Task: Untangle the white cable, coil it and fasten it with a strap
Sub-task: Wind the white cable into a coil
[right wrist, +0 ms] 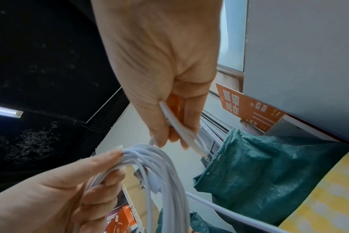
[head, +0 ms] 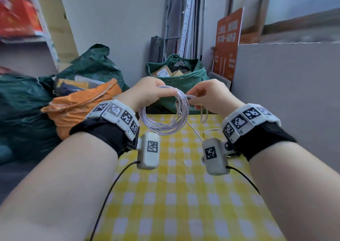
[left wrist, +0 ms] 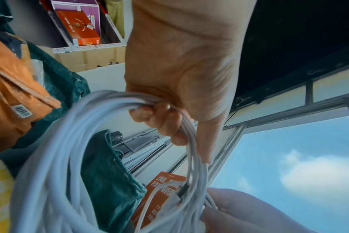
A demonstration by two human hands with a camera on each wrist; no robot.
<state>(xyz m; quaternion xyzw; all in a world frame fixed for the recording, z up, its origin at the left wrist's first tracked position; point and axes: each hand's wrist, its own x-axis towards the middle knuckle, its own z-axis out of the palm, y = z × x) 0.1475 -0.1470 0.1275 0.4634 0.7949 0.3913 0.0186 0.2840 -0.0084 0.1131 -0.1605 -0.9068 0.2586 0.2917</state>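
The white cable hangs as a coil of several loops above the far edge of the table. My left hand grips the top of the coil, thumb and fingers curled round the bundled strands. My right hand is just right of it and pinches a short loop of the same cable between thumb and fingers. A loose strand trails from the coil down to the table. No strap is clearly visible.
A table with a yellow and white checked cloth lies below my hands. Green sacks with parcels and an orange bag stand beyond and left of it. A grey board rises on the right, with an orange sign behind.
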